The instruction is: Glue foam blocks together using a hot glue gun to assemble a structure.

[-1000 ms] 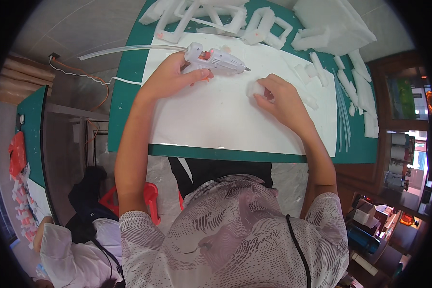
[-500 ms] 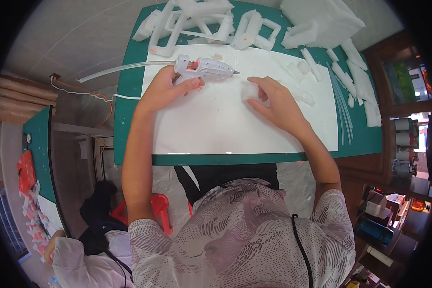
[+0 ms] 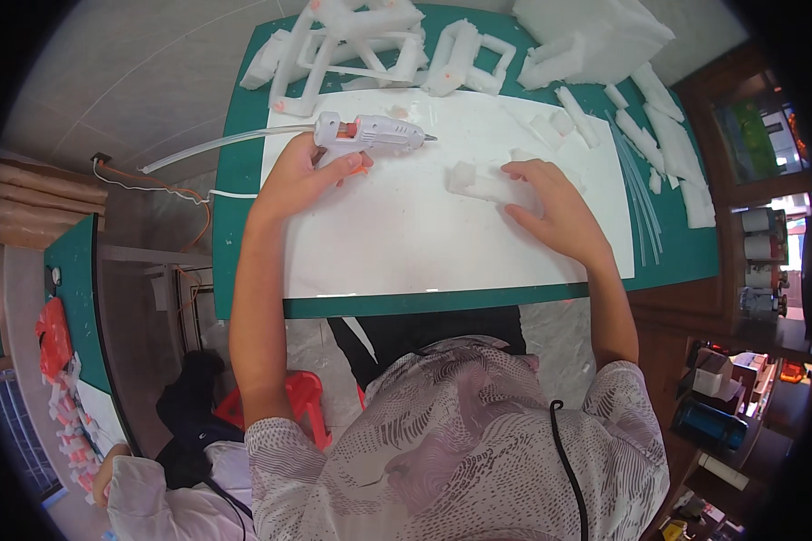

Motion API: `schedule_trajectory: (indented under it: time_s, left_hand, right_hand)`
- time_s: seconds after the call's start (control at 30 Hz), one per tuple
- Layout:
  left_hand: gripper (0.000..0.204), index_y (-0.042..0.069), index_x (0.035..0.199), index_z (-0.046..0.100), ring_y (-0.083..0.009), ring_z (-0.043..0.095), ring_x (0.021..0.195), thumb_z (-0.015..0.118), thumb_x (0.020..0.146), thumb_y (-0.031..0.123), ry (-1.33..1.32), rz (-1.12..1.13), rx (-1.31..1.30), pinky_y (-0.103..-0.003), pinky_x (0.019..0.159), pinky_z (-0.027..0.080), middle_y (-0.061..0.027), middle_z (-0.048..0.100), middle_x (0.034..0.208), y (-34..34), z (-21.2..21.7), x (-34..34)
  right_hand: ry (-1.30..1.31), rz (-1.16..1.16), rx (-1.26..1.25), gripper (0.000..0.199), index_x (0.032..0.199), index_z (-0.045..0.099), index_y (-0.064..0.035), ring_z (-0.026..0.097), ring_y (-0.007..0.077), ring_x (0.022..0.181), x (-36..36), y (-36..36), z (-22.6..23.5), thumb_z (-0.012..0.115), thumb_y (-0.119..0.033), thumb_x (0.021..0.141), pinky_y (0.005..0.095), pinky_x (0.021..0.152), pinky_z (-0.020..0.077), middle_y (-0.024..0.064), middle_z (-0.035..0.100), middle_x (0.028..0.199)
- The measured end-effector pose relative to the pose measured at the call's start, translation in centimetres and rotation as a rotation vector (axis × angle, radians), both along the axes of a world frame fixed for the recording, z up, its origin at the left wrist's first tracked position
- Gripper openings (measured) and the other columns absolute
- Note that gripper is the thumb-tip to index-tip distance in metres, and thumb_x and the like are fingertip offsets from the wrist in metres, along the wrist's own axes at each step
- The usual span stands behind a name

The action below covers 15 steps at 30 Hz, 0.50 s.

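Observation:
My left hand (image 3: 311,176) is closed around the handle of a white hot glue gun (image 3: 370,133), whose metal nozzle points right. A long clear glue stick (image 3: 230,147) sticks out of the gun's back end. My right hand (image 3: 555,206) is open, thumb and fingers apart, at the right end of a white foam strip (image 3: 492,187). That strip lies on the white sheet (image 3: 379,248), with a small foam block (image 3: 462,174) at its left end. Whether the fingertips touch the strip, I cannot tell.
Foam frames (image 3: 334,54) and a big foam block (image 3: 595,41) stand along the far edge of the green table (image 3: 244,225). Loose foam strips (image 3: 641,140) and thin clear sticks (image 3: 639,194) lie at the right. A white cord (image 3: 230,193) runs off left. Another person's sleeve (image 3: 140,496) shows lower left.
My right hand has shifted right and its fingers have spread, uncovering the foam strip and block. The glue gun has moved slightly left in my left hand.

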<state>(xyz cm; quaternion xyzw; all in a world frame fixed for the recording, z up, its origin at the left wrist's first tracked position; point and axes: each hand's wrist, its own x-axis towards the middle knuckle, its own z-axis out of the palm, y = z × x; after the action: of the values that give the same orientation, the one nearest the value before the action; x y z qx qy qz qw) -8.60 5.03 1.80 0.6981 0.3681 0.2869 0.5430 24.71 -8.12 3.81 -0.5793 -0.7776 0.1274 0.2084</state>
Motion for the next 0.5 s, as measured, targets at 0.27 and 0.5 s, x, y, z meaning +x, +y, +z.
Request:
schedule_trajectory:
  time_s: [0.27,0.5]
  left_hand:
    - [0.034,-0.001,0.118,0.064,-0.0099,0.061,0.082,0.069,0.089,0.017,-0.028,0.014,-0.019,-0.026,0.067,0.047,-0.0074,0.073,0.098,-0.1,-0.4,0.1]
    - [0.041,-0.003,0.124,0.060,-0.0120,0.064,0.087,0.068,0.090,0.017,-0.033,0.026,-0.030,-0.027,0.069,0.048,-0.0099,0.073,0.099,-0.3,-0.3,0.0]
  right_hand:
    - [0.049,-0.120,-0.110,0.036,0.114,0.059,-0.0038,0.062,0.0247,0.085,-1.0,-0.8,0.4,0.074,-0.014,0.083,0.0347,0.079,0.0514,0.0115,0.063,0.100]
    - [0.230,-0.173,-0.248,0.021,0.102,0.058,-0.0042,0.059,0.0172,0.074,-0.5,-0.7,-0.5,0.070,-0.016,0.089,0.0294,0.067,0.0480,0.0086,0.061,0.085]
